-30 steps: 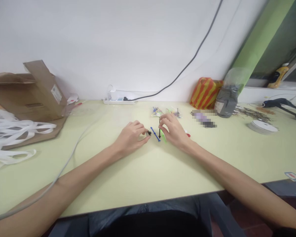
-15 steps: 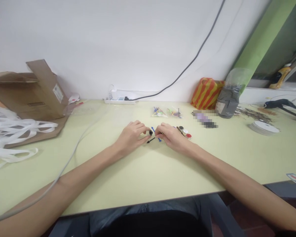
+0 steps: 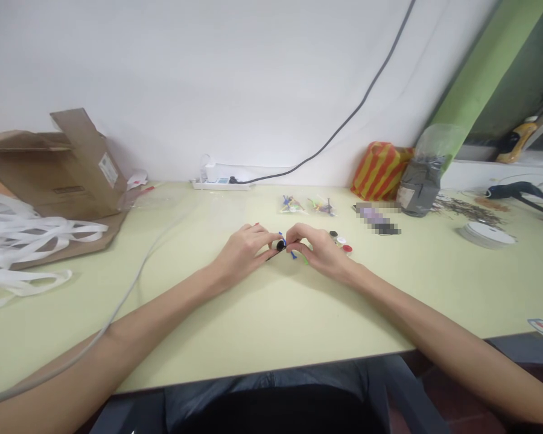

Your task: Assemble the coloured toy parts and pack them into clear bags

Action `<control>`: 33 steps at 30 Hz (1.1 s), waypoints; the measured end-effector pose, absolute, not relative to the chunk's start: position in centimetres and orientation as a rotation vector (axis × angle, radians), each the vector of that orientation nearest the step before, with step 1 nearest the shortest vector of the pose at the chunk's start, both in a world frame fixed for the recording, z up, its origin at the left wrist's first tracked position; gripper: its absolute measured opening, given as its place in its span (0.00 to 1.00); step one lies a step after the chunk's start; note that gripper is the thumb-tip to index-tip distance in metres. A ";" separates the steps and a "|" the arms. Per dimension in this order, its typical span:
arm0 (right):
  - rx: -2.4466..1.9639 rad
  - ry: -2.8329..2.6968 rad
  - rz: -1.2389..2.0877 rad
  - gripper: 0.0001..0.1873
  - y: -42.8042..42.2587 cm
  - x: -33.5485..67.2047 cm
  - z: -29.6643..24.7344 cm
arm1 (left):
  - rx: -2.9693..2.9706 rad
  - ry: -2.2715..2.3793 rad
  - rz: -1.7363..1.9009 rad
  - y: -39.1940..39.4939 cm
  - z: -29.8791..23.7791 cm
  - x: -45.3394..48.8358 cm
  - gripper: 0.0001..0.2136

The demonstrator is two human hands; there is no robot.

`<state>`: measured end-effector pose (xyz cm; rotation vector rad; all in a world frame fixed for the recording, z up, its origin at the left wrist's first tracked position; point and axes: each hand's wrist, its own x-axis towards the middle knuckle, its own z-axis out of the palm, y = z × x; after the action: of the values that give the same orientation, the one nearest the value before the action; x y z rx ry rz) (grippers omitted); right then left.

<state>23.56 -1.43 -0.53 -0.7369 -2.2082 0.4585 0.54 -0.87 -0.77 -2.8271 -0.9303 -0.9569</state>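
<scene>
My left hand (image 3: 247, 248) and my right hand (image 3: 317, 248) meet at the middle of the pale green table (image 3: 271, 307). Between their pinched fingertips sits a small black round piece (image 3: 280, 245) with a thin black stick running down-left from it. The left fingers pinch the black piece; the right fingers pinch the stick's end against it. A blue stick (image 3: 286, 246) lies on the table just behind the fingertips, and a bit of green plastic (image 3: 304, 260) shows under my right hand.
Small round red, white and dark pieces (image 3: 341, 242) lie right of my right hand. Two clear bags of coloured parts (image 3: 306, 206) sit behind. A cardboard box (image 3: 49, 166) and white straps (image 3: 22, 247) fill the left; a power strip (image 3: 219, 182), striped bag (image 3: 377, 170) and tape roll (image 3: 487, 232) stand further back.
My right hand brought the black stick from upright down and leftwards to the black piece in my left hand. Both hands have closed together.
</scene>
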 end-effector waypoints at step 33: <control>-0.702 -2.285 -0.123 0.10 -1.7 22.9 -0.7 | -2.717 -0.788 -0.860 -1.9 -0.1 0.9 0.08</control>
<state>22.93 -1.71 -0.72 -0.7016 -2.2854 -0.1228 0.89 -1.86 -0.07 -2.7167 -0.7878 -0.8603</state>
